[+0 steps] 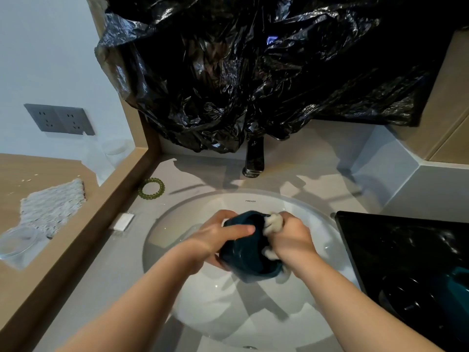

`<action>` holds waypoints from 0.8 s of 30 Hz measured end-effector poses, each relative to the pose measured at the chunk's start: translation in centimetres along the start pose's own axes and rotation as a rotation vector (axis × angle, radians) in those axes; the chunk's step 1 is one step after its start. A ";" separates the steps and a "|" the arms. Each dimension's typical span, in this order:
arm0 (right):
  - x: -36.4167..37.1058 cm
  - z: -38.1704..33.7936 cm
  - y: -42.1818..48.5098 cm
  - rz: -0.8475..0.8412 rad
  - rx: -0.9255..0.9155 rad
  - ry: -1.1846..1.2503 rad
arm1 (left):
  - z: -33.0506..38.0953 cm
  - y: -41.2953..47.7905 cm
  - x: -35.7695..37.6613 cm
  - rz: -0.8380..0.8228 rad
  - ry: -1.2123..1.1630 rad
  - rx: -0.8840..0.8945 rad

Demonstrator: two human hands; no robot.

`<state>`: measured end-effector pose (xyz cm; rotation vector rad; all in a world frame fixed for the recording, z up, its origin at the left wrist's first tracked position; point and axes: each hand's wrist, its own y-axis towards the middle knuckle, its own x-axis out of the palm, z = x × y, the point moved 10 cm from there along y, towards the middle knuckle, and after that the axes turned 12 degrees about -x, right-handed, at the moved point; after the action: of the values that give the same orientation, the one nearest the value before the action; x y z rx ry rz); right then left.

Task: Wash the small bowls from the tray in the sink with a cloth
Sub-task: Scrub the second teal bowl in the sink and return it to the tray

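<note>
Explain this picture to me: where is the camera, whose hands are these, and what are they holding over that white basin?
No machine here: a person wears one wide camera on the head, looking down at their own arms. The left hand grips a dark teal bowl over the white sink. The right hand holds a pale cloth against the bowl's rim. At the right, a black tray carries another teal bowl. A green coiled hair tie lies on the counter, and crumpled black plastic hangs behind the tap.
</note>
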<state>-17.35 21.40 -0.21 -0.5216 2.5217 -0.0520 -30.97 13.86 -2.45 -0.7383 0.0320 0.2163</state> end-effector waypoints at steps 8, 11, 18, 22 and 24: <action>-0.2 -1.2 0.7 0.070 -0.180 -0.115 | 0.0 0.9 -0.7 0.197 -0.069 0.049; -1.6 -0.5 0.7 0.174 -0.151 0.085 | -0.4 0.8 -1.8 0.246 -0.181 0.033; -1.1 -5.3 0.6 -0.061 -0.420 -0.335 | 0.3 0.5 -2.6 0.272 -0.235 0.062; -0.2 -5.0 -0.9 -0.125 -0.411 -0.280 | 0.4 0.9 -2.7 0.253 -0.239 0.067; 0.6 -4.9 -1.6 -0.149 -0.468 -0.318 | 0.1 1.2 -3.1 0.274 -0.270 0.062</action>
<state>-19.84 19.31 3.89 -0.8285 2.1732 0.5349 -34.28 14.26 -2.84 -0.6367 -0.1170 0.5729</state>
